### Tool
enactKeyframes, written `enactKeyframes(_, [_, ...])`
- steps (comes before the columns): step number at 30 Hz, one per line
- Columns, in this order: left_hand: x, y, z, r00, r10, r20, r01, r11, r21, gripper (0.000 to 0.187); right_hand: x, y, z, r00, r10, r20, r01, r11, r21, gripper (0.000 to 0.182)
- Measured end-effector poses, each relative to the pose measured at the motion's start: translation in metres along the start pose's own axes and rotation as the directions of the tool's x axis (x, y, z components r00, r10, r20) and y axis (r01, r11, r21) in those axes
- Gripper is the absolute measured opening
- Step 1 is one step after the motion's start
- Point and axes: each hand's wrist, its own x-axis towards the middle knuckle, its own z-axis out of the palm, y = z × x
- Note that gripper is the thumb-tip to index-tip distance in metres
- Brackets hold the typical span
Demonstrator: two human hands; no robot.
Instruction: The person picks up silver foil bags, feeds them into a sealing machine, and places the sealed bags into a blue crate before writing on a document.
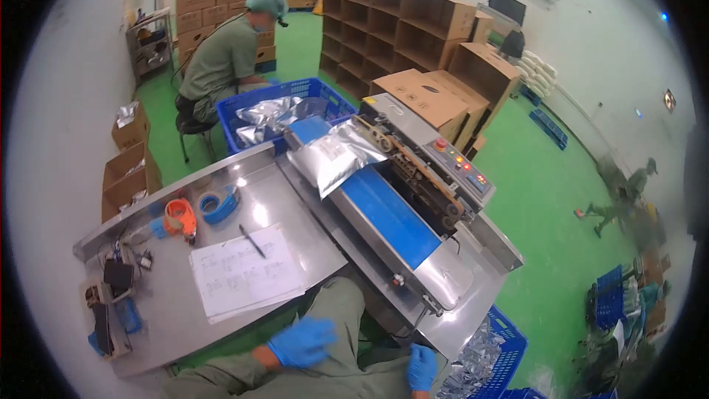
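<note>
My left hand [303, 341], in a blue glove, rests over my lap with its fingers apart and nothing in it. Beside my other thigh, near the machine's lower end, is my right hand [422, 368], also gloved in blue; its fingers are too small and bunched in view to tell whether they are closed. Ahead, a silver foil bag [336, 157] lies on the blue conveyor belt [391, 214] of a sealing machine [436, 170], its edge at the sealing side. Printed sheets [247, 273] and a pen [252, 241] lie on the steel table [166, 318].
An orange tape dispenser [179, 219] and blue tape [218, 205] sit on the table. A blue crate [325, 90] holds foil bags beyond the belt, near a seated co-worker [225, 59]. Another blue crate [509, 358] with foil stands at lower right. Cardboard shelving [421, 11] stands behind.
</note>
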Motion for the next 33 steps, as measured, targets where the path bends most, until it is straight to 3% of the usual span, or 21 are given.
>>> enactKeyframes(1, [0.008, -0.012, -0.038, 0.969, -0.234, 0.078, 0.236, 0.972, -0.01, 0.046, 0.001, -0.017, 0.004, 1.0, -0.011, 0.014, 0.012, 1.0, -0.004, 0.016])
enactKeyframes(2, [0.006, -0.021, -0.067, 0.879, -0.45, 0.159, 0.456, 0.89, -0.001, 0.044, 0.002, -0.037, 0.008, 0.992, -0.042, 0.118, 0.037, 0.999, 0.039, 0.018])
enactKeyframes(3, [-0.02, -0.034, -0.063, 0.774, -0.473, -0.42, 0.488, 0.869, -0.08, 0.04, 0.001, -0.053, 0.015, 0.973, -0.073, 0.218, 0.056, 0.995, 0.085, 0.019])
enactKeyframes(4, [-0.053, -0.079, -0.062, 0.746, -0.435, -0.504, 0.536, 0.841, 0.068, 0.045, -0.004, -0.062, 0.024, 0.97, -0.078, 0.229, 0.06, 0.995, 0.085, 0.019])
enactKeyframes(6, [-0.095, -0.114, -0.096, 0.602, -0.496, -0.626, 0.704, 0.7, 0.122, 0.049, -0.013, -0.077, 0.045, 0.93, -0.131, 0.344, 0.068, 0.98, 0.188, 0.018])
enactKeyframes(8, [-0.135, -0.135, -0.113, 0.518, -0.61, -0.6, 0.831, 0.525, 0.184, 0.053, -0.018, -0.101, 0.06, 0.907, -0.172, 0.384, 0.089, 0.971, 0.224, 0.018])
enactKeyframes(10, [-0.162, -0.149, -0.114, 0.507, -0.672, -0.54, 0.854, 0.478, 0.206, 0.054, -0.018, -0.123, 0.073, 0.874, -0.191, 0.447, 0.083, 0.965, 0.25, 0.017])
enactKeyframes(12, [-0.193, -0.147, -0.103, 0.47, -0.761, -0.447, 0.882, 0.414, 0.224, 0.056, -0.014, -0.146, 0.09, 0.82, -0.328, 0.469, 0.227, 0.939, 0.26, 0.016])
enactKeyframes(15, [-0.189, -0.153, -0.095, 0.435, -0.803, -0.407, 0.9, 0.383, 0.207, 0.059, 0.003, -0.193, 0.114, 0.787, -0.388, 0.481, 0.259, 0.914, 0.313, 0.015])
enactKeyframes(18, [-0.199, -0.16, -0.096, 0.399, -0.815, -0.421, 0.917, 0.348, 0.195, 0.06, 0.022, -0.238, 0.161, 0.754, -0.408, 0.515, 0.239, 0.9, 0.364, 0.019])
enactKeyframes(20, [-0.198, -0.163, -0.096, 0.437, -0.8, -0.411, 0.898, 0.363, 0.247, 0.06, 0.033, -0.263, 0.204, 0.716, -0.359, 0.599, 0.165, 0.921, 0.354, 0.029])
enactKeyframes(22, [-0.198, -0.166, -0.097, 0.423, -0.816, -0.393, 0.904, 0.349, 0.248, 0.06, 0.047, -0.28, 0.251, 0.676, -0.491, 0.549, 0.364, 0.871, 0.33, 0.039])
enactKeyframes(24, [-0.198, -0.168, -0.098, 0.414, -0.827, -0.38, 0.907, 0.341, 0.246, 0.06, 0.058, -0.3, 0.286, 0.652, -0.518, 0.554, 0.508, 0.841, 0.187, 0.042])
enactKeyframes(25, [-0.199, -0.168, -0.098, 0.428, -0.818, -0.384, 0.901, 0.353, 0.253, 0.06, 0.064, -0.31, 0.298, 0.638, -0.513, 0.574, 0.51, 0.84, 0.184, 0.042])
enactKeyframes(27, [-0.199, -0.17, -0.101, 0.424, -0.821, -0.381, 0.903, 0.354, 0.243, 0.06, 0.073, -0.326, 0.317, 0.628, -0.39, 0.673, 0.586, 0.806, -0.08, 0.041])
enactKeyframes(30, [-0.202, -0.172, -0.1, 0.421, -0.829, -0.368, 0.905, 0.354, 0.238, 0.06, 0.084, -0.314, 0.341, 0.539, -0.486, 0.688, 0.626, 0.777, 0.058, 0.039])
enactKeyframes(31, [-0.203, -0.174, -0.1, 0.425, -0.829, -0.364, 0.903, 0.36, 0.235, 0.061, 0.083, -0.31, 0.34, 0.584, -0.542, 0.605, 0.589, 0.795, 0.144, 0.037])
enactKeyframes(32, [-0.204, -0.175, -0.1, 0.433, -0.827, -0.359, 0.9, 0.369, 0.234, 0.061, 0.086, -0.305, 0.335, 0.575, -0.538, 0.617, 0.591, 0.794, 0.142, 0.037])
enactKeyframes(33, [-0.204, -0.175, -0.1, 0.424, -0.834, -0.353, 0.904, 0.364, 0.225, 0.061, 0.091, -0.314, 0.319, 0.658, -0.366, 0.658, 0.222, 0.929, 0.295, 0.034])
